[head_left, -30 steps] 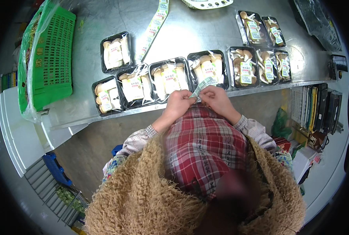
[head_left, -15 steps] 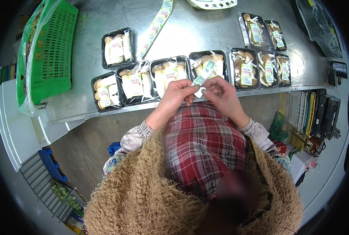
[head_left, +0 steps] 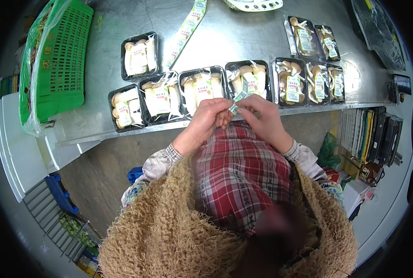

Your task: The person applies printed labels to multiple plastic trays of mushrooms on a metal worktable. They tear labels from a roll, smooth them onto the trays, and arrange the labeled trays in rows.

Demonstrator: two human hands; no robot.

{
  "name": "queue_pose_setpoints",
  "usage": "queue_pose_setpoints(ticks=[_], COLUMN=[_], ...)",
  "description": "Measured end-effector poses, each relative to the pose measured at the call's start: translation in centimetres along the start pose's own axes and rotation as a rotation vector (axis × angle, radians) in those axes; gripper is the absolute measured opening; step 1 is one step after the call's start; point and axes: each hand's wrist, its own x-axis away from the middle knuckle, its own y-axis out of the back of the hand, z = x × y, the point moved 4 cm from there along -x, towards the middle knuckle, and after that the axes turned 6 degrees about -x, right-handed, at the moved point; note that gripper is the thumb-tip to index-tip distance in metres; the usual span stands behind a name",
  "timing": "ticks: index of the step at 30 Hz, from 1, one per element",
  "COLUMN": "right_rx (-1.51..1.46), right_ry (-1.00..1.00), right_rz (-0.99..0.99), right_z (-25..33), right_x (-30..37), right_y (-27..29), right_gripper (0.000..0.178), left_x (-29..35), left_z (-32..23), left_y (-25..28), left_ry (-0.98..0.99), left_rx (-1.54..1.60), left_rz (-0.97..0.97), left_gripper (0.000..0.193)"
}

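A short strip of printed labels (head_left: 239, 98) is pinched between my two hands, just over the table's near edge. My left hand (head_left: 209, 116) is closed on its left side, thumb against the fingers. From the other side, the closed fingertips of my right hand (head_left: 263, 116) grip its lower end. Right behind them lies a black tray of wrapped mushrooms (head_left: 249, 76) with a label on its film. To its left, similar trays of mushrooms (head_left: 201, 88) stand in a row along the edge. Smaller trays of brown mushrooms (head_left: 292, 83) sit to the right.
A long label strip (head_left: 186, 34) lies across the metal table (head_left: 109, 25). One tray (head_left: 139, 55) is set behind the row. The green plastic basket (head_left: 67, 55) stands at the left, a white perforated basket (head_left: 252, 4) at the far edge. Crates (head_left: 368, 134) fill the lower right.
The label strip has bent and twisted between my fingers, and less of it sticks up. My right hand has shifted slightly down and turned; the trays stay put.
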Motion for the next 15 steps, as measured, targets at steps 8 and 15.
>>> queue_pose_setpoints(ticks=[8, 15], right_rx=[0.249, -0.248], right_ry=[0.217, -0.236], right_rz=[0.028, 0.125], right_z=[1.3, -0.6], right_x=[-1.0, -0.9], right_y=[-0.5, -0.9], right_gripper=[0.019, 0.019], left_x=[0.0, 0.7], left_z=[0.4, 0.0], left_y=[1.1, 0.8], left_ry=[0.015, -0.043], left_rx=[-0.069, -0.029], left_rz=[-0.104, -0.083], left_gripper=[0.023, 0.02])
